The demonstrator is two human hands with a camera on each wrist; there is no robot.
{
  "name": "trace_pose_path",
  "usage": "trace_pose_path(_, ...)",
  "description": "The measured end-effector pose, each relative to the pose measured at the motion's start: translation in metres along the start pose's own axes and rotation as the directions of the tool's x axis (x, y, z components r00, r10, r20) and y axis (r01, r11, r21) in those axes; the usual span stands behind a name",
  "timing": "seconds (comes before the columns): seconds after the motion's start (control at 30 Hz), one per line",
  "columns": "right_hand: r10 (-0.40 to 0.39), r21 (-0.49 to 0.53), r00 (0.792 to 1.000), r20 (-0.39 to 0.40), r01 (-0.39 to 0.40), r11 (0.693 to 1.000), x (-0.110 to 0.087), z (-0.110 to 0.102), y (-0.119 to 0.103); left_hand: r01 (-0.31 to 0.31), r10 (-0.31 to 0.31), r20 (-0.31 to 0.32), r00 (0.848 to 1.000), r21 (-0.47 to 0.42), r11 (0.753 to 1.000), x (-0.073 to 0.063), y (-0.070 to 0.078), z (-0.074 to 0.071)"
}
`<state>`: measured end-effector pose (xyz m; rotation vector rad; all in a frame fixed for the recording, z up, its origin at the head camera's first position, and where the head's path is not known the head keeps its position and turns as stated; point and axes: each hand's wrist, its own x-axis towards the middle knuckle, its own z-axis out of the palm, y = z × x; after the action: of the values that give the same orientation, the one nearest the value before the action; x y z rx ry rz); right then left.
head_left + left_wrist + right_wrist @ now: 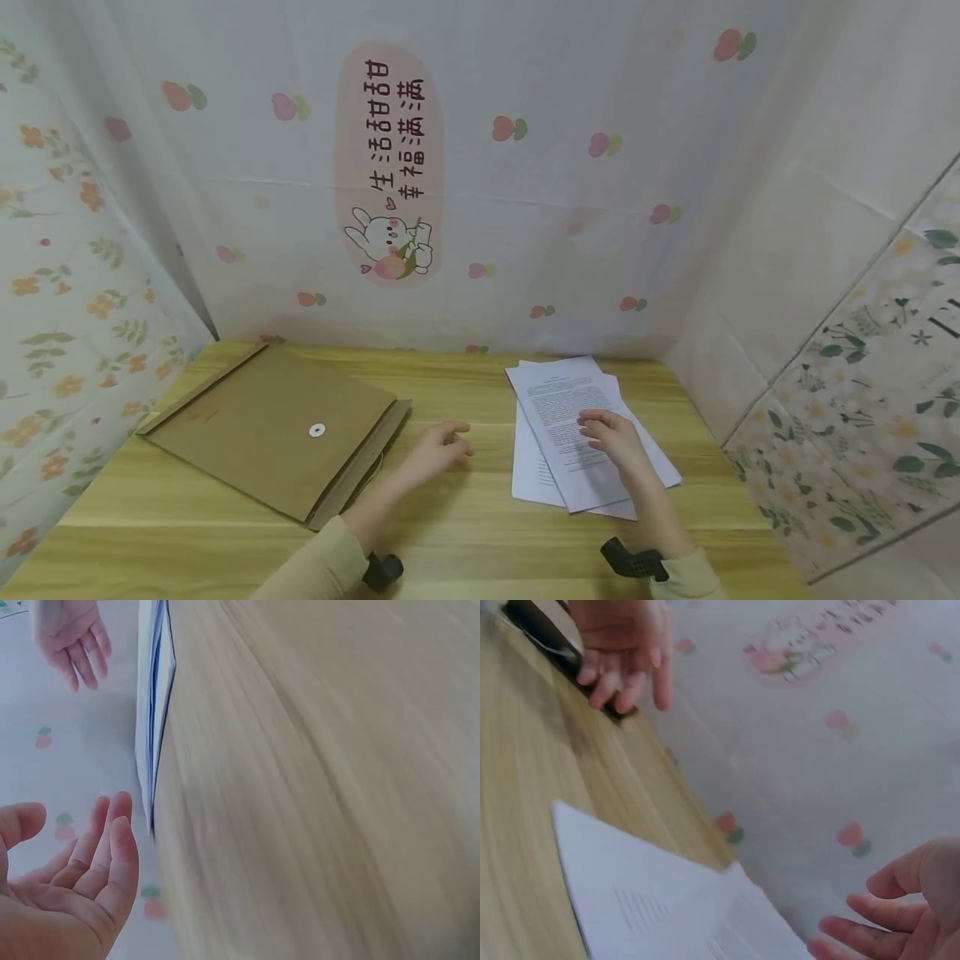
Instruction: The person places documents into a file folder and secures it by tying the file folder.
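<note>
A brown paper document envelope (262,425) lies flat at the left of the table, its flap (367,467) unfolded toward the right and a white button (317,430) on its face. Beside that flap my left hand (438,450) hovers with relaxed fingers and nothing in it. On the right lies a loose stack of printed sheets (555,417), the sheets fanned at different angles. Over the stack is my right hand (611,437), fingers loosely bent and holding nothing. The right wrist view shows the right hand (892,915) close to the paper stack (645,885).
The wooden table (465,533) ends at a patterned cloth (570,250) hanging behind it. More cloth panels hang at the left and right sides. Each wrist wears a black camera mount, such as the right one (633,562).
</note>
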<state>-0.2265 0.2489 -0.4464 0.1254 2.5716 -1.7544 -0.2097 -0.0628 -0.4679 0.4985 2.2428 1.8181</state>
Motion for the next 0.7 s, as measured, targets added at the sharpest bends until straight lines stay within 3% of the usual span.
trace_pose_path(0.33,0.039,-0.199,0.995,-0.094,-0.057,0.978,0.0,-0.063,0.022,0.1,-0.102,-0.017,0.995,-0.106,0.989,0.03,-0.005,0.043)
trace_pose_path(0.47,0.036,-0.26,0.992,-0.122,-0.067,0.963,0.002,-0.074,0.037,0.118,-0.124,-0.019,0.992,-0.186,0.975,0.04,-0.007,0.062)
trace_pose_path(0.7,0.063,-0.277,0.99,-0.126,-0.096,0.956,0.007,-0.079,0.064,0.181,-0.198,-0.033,0.98,-0.283,0.942,0.053,-0.01,0.085)
